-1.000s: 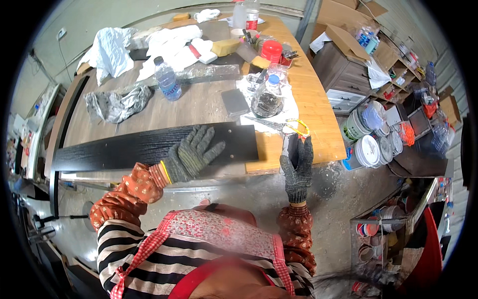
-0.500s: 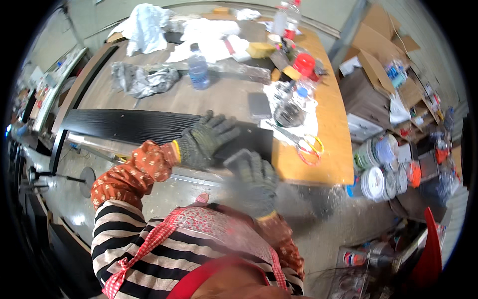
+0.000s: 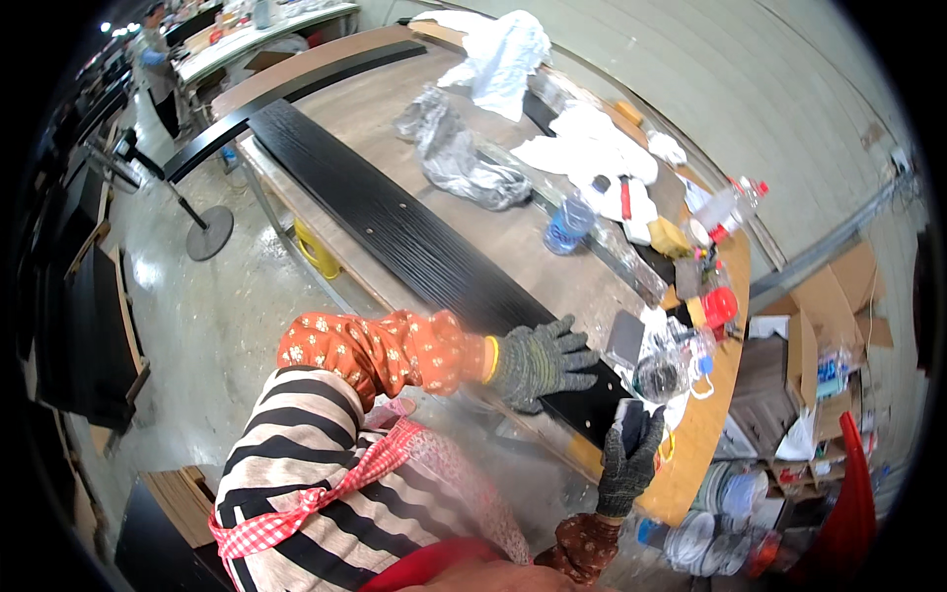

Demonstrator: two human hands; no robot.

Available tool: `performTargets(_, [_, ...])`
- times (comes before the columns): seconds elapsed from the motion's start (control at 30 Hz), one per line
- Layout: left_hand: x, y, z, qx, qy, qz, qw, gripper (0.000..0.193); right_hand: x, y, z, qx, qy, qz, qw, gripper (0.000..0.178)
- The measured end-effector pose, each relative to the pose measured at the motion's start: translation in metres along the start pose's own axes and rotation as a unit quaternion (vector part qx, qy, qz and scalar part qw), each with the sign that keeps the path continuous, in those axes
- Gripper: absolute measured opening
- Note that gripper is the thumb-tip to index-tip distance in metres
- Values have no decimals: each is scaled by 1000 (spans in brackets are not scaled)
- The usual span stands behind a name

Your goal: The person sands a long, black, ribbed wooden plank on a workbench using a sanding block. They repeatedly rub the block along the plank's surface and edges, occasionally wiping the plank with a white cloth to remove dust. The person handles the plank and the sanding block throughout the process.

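Observation:
A long black wood-grained board (image 3: 395,232) lies along the near side of the table. My left hand (image 3: 543,365), in a dark grey knit glove with a yellow cuff, rests on it with fingers spread and holds nothing. At the board's right end, my right hand (image 3: 631,469), gloved alike, is closed round a small dark grey sanding block (image 3: 628,419). Part of the block is hidden by the fingers. A similar flat grey block (image 3: 624,338) lies just beyond the board, beside a clear plastic bottle (image 3: 666,375) on a white cloth.
A blue-labelled water bottle (image 3: 569,225), a crumpled grey rag (image 3: 459,158) and white cloths (image 3: 592,148) lie farther back. A red-lidded container (image 3: 718,308) stands on the right. Buckets (image 3: 691,543) and cardboard boxes (image 3: 838,296) are beyond the table. A person (image 3: 158,74) stands far left.
The view has swung left, showing more of the board and floor. My left hand stays spread on the board. My right hand, with the block, is now at the board's right end.

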State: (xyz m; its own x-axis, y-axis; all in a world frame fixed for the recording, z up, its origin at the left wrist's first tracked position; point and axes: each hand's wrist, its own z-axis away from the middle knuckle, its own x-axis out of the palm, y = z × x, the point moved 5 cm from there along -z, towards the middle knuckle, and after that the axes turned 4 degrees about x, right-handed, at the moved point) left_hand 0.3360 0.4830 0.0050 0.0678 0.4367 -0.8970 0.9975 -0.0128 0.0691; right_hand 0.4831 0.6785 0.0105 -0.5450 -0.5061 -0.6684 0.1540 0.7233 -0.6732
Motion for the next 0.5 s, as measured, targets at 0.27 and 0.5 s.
performTargets(0.27, [-84, -94, 158, -222, -91, -90, 967, 96, 18, -21, -46, -5, -58, 139, 989, 66])
performTargets(0.5, [-120, -133, 192, -261, -102, -155, 947, 108, 43, -33, -89, -51, -54, 204, 976, 69])
